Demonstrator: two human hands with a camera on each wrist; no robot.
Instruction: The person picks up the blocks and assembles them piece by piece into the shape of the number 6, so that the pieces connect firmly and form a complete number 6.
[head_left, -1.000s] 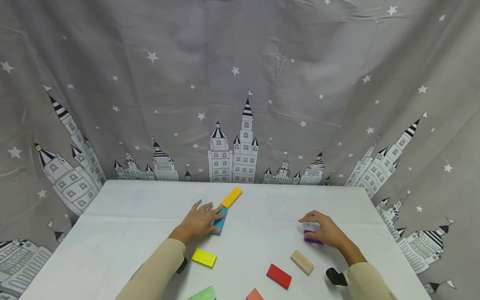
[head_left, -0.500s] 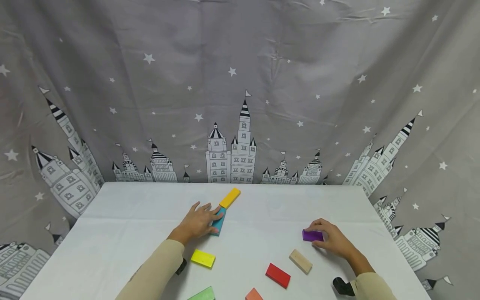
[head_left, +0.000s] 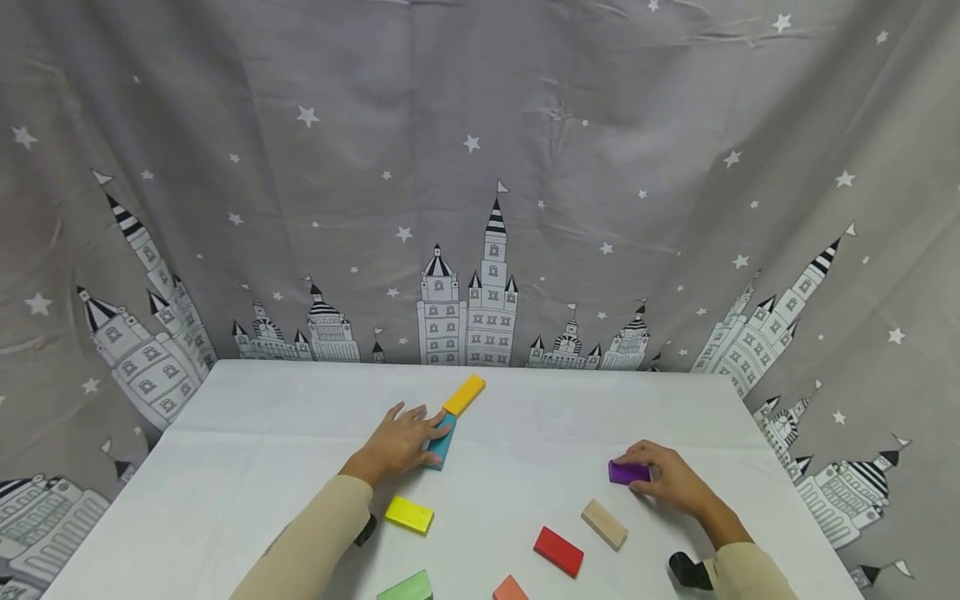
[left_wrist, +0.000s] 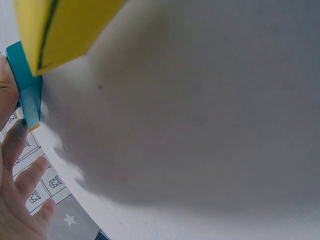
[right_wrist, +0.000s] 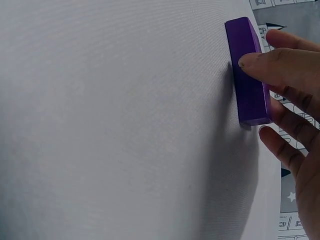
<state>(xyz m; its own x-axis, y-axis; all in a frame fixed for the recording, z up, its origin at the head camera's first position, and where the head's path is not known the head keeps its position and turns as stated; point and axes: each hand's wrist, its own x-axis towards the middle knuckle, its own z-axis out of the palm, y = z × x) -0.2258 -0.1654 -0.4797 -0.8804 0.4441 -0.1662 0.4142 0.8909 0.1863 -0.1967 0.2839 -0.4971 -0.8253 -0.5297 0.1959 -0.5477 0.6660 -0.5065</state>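
At lower right of the frame I see the right hand [head_left: 672, 480] pinching the purple block [head_left: 627, 473]; this pinch is best level and gentle, while the left hand [head_left: 396, 444], fingers spread, touching the blue block [head_left: 442, 447] at lower centre, should press lightly

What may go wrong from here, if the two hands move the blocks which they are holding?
A small push from the left hand on the blue block might shift the orange-yellow block at its far end. The right hand, holding the purple block, could knock the wooden block if it draws back. The black device under the left sleeve sits close to the yellow block and might brush it.
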